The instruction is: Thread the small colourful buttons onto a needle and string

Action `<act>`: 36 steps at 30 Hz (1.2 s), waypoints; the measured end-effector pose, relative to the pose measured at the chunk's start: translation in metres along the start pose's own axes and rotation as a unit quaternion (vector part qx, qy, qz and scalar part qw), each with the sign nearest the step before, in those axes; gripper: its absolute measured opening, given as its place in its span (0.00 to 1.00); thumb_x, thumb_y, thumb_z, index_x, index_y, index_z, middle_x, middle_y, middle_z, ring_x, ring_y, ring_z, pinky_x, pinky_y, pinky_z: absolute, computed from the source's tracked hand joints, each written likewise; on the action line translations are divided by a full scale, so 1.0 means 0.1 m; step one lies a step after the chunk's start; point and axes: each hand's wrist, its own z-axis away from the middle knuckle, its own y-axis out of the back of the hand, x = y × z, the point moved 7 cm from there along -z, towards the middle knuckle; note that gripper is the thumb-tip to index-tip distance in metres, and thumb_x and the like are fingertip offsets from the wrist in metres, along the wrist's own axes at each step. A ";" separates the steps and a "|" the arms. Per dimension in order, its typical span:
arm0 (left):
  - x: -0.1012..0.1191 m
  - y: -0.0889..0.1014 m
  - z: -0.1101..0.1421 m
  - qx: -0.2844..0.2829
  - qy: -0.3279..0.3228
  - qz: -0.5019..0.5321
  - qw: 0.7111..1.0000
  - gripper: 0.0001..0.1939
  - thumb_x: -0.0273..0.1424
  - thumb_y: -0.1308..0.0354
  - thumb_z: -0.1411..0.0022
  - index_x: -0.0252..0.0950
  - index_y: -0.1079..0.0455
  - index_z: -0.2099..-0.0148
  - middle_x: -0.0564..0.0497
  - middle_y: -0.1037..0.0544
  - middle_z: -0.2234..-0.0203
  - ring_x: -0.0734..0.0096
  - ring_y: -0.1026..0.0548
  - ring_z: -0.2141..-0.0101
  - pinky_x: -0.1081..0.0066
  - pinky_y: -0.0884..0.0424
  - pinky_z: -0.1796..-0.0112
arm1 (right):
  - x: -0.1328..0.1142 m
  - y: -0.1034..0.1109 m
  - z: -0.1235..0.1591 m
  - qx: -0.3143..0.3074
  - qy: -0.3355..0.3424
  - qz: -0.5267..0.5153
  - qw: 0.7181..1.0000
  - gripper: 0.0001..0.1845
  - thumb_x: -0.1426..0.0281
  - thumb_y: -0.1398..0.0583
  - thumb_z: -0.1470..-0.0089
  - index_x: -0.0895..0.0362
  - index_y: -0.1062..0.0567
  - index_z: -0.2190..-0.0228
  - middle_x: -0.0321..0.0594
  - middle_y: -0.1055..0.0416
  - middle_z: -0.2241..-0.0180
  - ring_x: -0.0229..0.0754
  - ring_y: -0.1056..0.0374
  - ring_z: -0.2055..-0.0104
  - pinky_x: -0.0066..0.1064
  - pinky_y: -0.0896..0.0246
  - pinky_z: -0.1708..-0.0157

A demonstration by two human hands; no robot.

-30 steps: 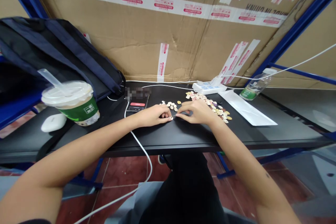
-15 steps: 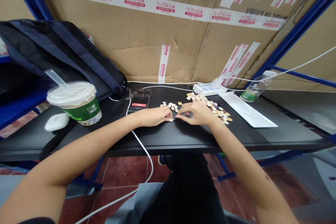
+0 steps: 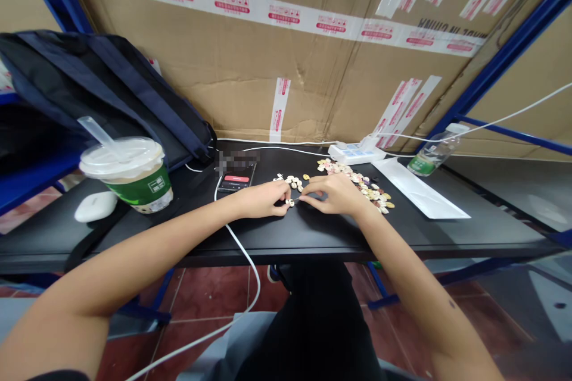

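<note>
My left hand point(image 3: 263, 199) rests on the black desk point(image 3: 313, 229) with its fingers curled, pinching a small pale bead point(image 3: 290, 203) at the fingertips. My right hand point(image 3: 336, 193) lies right beside it, fingers pinched toward the same spot; what it holds is too fine to make out. A short row of pale beads point(image 3: 291, 180) lies just beyond the left hand. A larger heap of mixed beads point(image 3: 357, 178) spreads behind and to the right of the right hand.
A phone point(image 3: 235, 178) with a white cable point(image 3: 243, 250) lies behind my left hand. At left stand a lidded drink cup point(image 3: 129, 175) with a straw, a white mouse point(image 3: 95, 206) and a dark backpack point(image 3: 98, 83). A power strip point(image 3: 355, 153), white packet point(image 3: 417, 187) and bottle point(image 3: 431, 152) sit right; cardboard point(image 3: 286, 41) walls the back.
Both hands stay together at the same spot; the fingertips shifted slightly around the bead. The view moved a little.
</note>
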 end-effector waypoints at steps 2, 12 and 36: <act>0.00 0.01 0.00 0.013 0.004 0.000 1.000 0.06 0.32 0.45 0.41 0.36 0.35 0.61 0.50 0.29 0.67 0.67 0.30 0.66 0.69 0.33 0.64 | 0.00 0.00 0.00 0.000 -0.001 0.001 1.000 0.13 0.62 0.42 0.40 0.54 0.19 0.68 0.35 0.26 0.74 0.33 0.37 0.76 0.29 0.56 0.74; 0.00 0.00 -0.01 -0.001 -0.006 0.001 1.000 0.06 0.29 0.44 0.46 0.37 0.38 0.64 0.52 0.31 0.68 0.69 0.32 0.68 0.70 0.35 0.64 | 0.01 -0.03 0.01 0.003 -0.002 0.011 1.000 0.13 0.61 0.42 0.40 0.53 0.20 0.68 0.36 0.24 0.72 0.34 0.35 0.74 0.29 0.54 0.73; -0.32 0.38 0.15 0.145 0.238 -0.338 0.899 0.24 0.45 0.51 0.34 0.30 0.36 0.47 0.34 0.29 0.51 0.48 0.26 0.58 0.50 0.41 0.51 | 0.58 0.16 0.22 0.059 -0.180 0.163 0.968 0.14 0.59 0.44 0.41 0.52 0.20 0.67 0.39 0.22 0.66 0.41 0.31 0.70 0.32 0.57 0.75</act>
